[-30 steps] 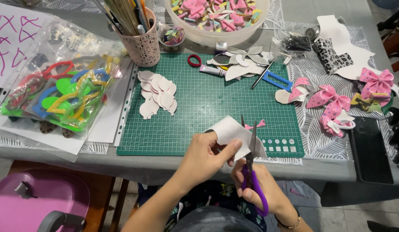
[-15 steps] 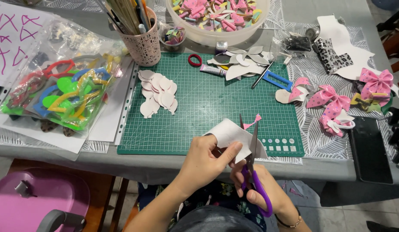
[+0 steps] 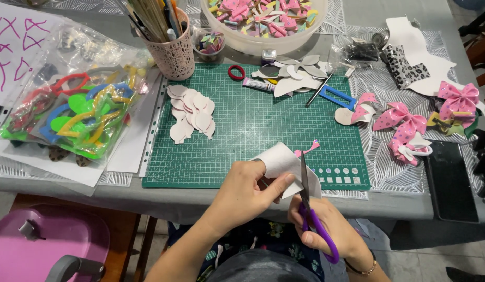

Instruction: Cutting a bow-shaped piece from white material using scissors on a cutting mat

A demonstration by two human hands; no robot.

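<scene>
Head view showed me, from my remote station, both hands at the near edge of the table [image 3: 388, 206], over the front border of the green cutting mat [image 3: 253, 130]. The left hand [image 3: 247, 190] was closed in a pinch on a white sheet piece [image 3: 284, 159], thumb on top, holding it curled and raised just above the mat. The right hand [image 3: 326, 230] was closed through the handles of the purple scissors [image 3: 313, 216], blades pointing away from me and set into the sheet's right side; how far the blades were parted I could not tell. A small pink scrap [image 3: 307, 149] lay on the mat just beyond the blade tip. A pile of cut pale shapes [image 3: 193, 109] lay on the mat's left part, well apart from the hands, and more grey-white cut-outs [image 3: 294, 78] lay near its far edge. I judged the cutting partly done: a batch finished, this piece still uncut in outline.
</scene>
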